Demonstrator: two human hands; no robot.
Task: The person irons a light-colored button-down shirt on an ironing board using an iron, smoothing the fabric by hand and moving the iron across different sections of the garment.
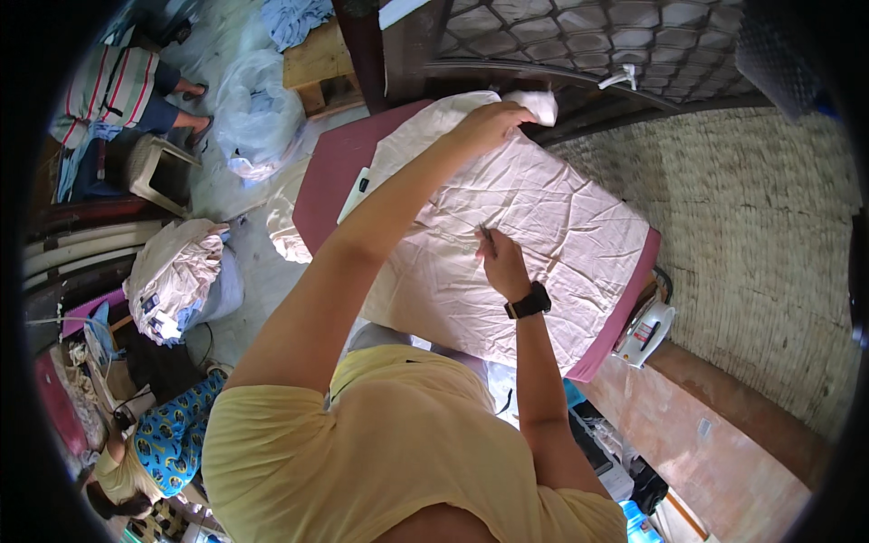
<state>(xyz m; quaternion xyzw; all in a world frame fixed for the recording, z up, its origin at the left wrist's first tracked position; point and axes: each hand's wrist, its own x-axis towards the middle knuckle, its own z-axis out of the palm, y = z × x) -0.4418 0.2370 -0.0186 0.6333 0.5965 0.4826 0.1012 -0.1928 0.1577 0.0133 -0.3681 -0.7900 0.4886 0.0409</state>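
A wrinkled pale pink cloth (pixel 552 217), like a garment, lies spread over a padded maroon board (pixel 339 154). My left hand (pixel 493 125) reaches across to its far edge, fingers closed on a bunched fold. Over the middle of the cloth, my right hand (pixel 507 270) grips a small dark pointed tool (pixel 488 237), which looks like thread snips; its full shape is partly hidden by the fingers. A black watch is on my right wrist. Left of my left forearm, a slim white object (pixel 354 195) with a dark panel rests at the cloth's edge.
An iron (pixel 645 333) stands beyond the board's right edge, by a rough wall. At left are a heaped cloth bundle (pixel 176 276), a clear plastic bag (pixel 260 109), a stool (pixel 161 172) and two other people. A metal grille (pixel 579 41) is at the far side.
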